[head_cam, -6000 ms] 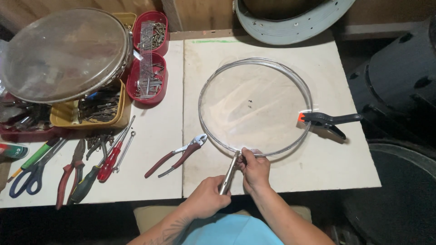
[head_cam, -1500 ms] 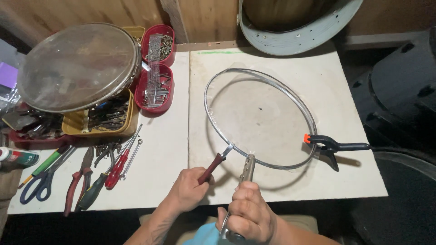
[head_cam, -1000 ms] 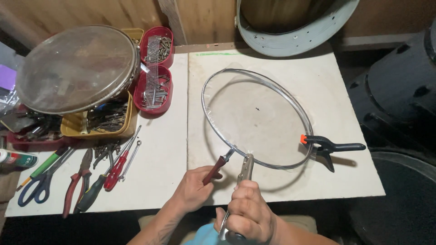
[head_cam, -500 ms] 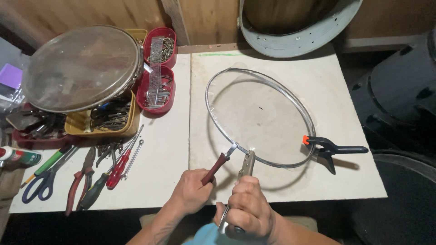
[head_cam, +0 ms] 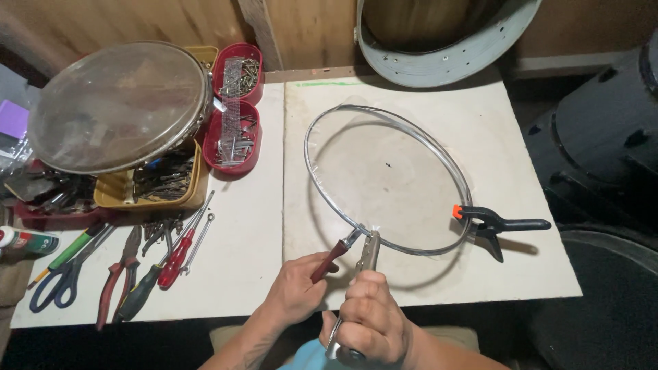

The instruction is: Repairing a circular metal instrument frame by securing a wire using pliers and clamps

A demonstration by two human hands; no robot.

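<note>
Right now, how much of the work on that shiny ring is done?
Done: a clear film lies across the metal hoop, and a black spring clamp grips its right edge. In hand: at the near edge, the left hand holds red-handled pliers and the right hand squeezes silver locking pliers on the rim. Left: the rest of the rim shows no clamps; how well the film is fixed there cannot be told.
</note>
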